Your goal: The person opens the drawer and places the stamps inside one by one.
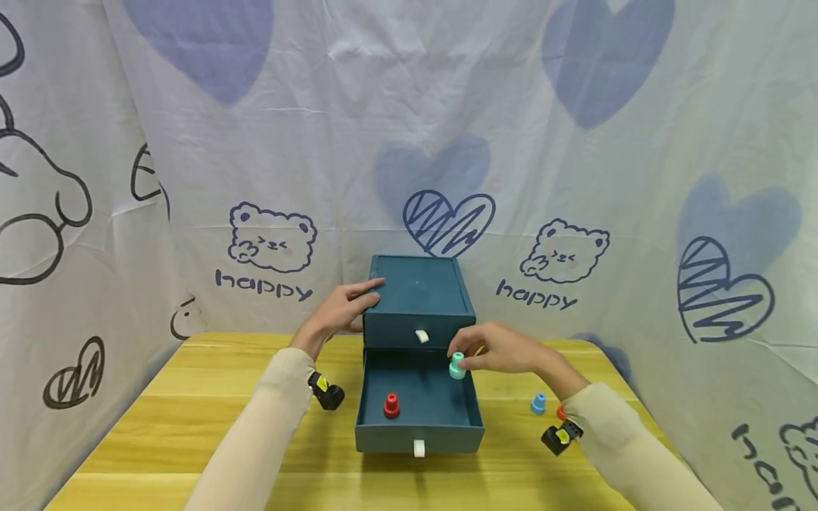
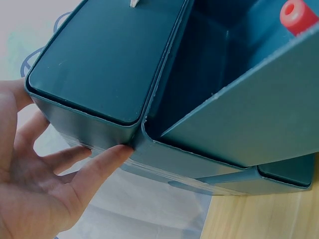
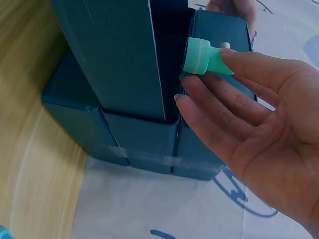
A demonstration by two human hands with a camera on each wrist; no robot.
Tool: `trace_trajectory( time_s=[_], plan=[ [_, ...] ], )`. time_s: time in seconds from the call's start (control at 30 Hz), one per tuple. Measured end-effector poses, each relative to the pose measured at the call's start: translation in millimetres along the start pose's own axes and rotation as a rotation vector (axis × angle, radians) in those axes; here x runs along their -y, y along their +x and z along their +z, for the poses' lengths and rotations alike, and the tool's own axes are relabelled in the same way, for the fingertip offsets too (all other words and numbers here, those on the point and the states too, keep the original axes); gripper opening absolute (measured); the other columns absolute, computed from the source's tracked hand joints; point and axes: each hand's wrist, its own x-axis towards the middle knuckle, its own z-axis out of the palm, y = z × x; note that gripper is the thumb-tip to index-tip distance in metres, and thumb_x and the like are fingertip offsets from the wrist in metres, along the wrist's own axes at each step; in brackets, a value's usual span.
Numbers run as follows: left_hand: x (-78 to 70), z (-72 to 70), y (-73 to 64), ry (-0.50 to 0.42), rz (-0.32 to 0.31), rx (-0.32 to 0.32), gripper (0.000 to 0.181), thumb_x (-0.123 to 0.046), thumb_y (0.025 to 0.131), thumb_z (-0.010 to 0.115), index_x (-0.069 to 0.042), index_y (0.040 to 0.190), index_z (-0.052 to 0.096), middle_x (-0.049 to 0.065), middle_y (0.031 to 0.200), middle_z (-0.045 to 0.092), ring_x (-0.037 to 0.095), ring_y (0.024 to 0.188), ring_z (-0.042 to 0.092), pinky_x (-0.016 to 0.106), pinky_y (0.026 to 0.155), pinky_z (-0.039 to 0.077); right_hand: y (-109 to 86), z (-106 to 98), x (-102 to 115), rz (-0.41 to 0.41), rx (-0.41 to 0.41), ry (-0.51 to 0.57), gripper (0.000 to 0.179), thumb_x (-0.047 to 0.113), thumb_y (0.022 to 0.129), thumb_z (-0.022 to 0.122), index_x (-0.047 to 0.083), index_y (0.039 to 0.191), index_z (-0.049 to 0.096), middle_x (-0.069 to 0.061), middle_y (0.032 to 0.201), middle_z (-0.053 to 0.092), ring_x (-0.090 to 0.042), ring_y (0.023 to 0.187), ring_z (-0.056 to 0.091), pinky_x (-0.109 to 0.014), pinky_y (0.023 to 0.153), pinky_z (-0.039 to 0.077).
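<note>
A dark teal drawer cabinet (image 1: 418, 287) stands on the table, its top drawer closed and the drawer (image 1: 415, 397) below pulled out. My right hand (image 1: 501, 348) pinches a small mint-green stepped peg (image 1: 456, 366) between thumb and fingers. It is over the right side of the pulled-out drawer; in the right wrist view the mint-green peg (image 3: 199, 56) lies sideways to the camera. Inside that drawer, near its front left, a similar red peg (image 1: 392, 406) stands upright. My left hand (image 1: 341, 310) touches the cabinet's left side with fingers spread, as the left wrist view shows.
On the wooden table (image 1: 224, 404), right of the cabinet, stand a blue peg (image 1: 539, 404) and an orange-red peg (image 1: 561, 412) partly hidden by the right wrist. White tabs (image 1: 419, 448) mark the drawer fronts. A printed white cloth (image 1: 345, 142) hangs behind and at both sides.
</note>
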Motion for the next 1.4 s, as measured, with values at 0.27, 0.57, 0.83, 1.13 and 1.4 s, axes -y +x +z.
trace_trajectory(
  time_s=[0.27,0.57,0.83,1.13,1.4],
  plan=[
    [0.5,-0.4,1.5,0.0,0.0,0.005,0.054,-0.034,0.109,0.051,-0.023,0.16,0.04,0.016,0.171,0.024,0.043,0.152,0.035,0.06,0.106,0.052,13.1,2,11,-0.033,0.058,-0.066,0.014,0.016,0.098,0.071,0.013,0.112,0.075,0.002,0.101,0.075,-0.009,0.089,0.067,-0.022,0.084,0.059],
    [1.5,-0.3,1.4,-0.005,-0.006,0.003,0.054,-0.035,0.108,0.052,-0.024,0.16,0.041,0.016,0.171,0.026,0.042,0.152,0.036,0.059,0.106,0.051,26.8,4,20,-0.057,0.122,-0.113,0.015,0.014,0.097,0.072,0.011,0.112,0.075,0.0,0.103,0.077,-0.008,0.089,0.069,-0.021,0.084,0.06],
    [1.8,-1.3,1.2,-0.021,-0.002,0.005,0.054,-0.035,0.108,0.053,-0.024,0.16,0.042,0.015,0.171,0.026,0.042,0.152,0.036,0.06,0.107,0.051,40.9,15,22,-0.102,0.156,-0.146,0.019,0.011,0.096,0.073,0.006,0.114,0.076,-0.002,0.108,0.078,-0.008,0.095,0.071,-0.025,0.089,0.061],
    [2.2,-2.3,0.1,-0.012,-0.005,0.002,0.054,-0.036,0.108,0.053,-0.025,0.159,0.042,0.014,0.171,0.027,0.042,0.152,0.036,0.062,0.107,0.05,54.7,28,24,-0.148,0.159,-0.199,0.018,0.006,0.094,0.074,0.004,0.112,0.076,-0.007,0.108,0.079,-0.012,0.096,0.074,-0.024,0.089,0.062],
    [2.3,-2.5,1.3,-0.008,0.004,0.009,0.054,-0.036,0.108,0.053,-0.025,0.16,0.042,0.014,0.171,0.026,0.043,0.153,0.034,0.063,0.107,0.05,59.4,35,26,-0.139,0.186,-0.239,0.017,0.003,0.093,0.074,0.003,0.11,0.076,-0.008,0.107,0.079,-0.016,0.098,0.075,-0.026,0.09,0.062]
  ],
)
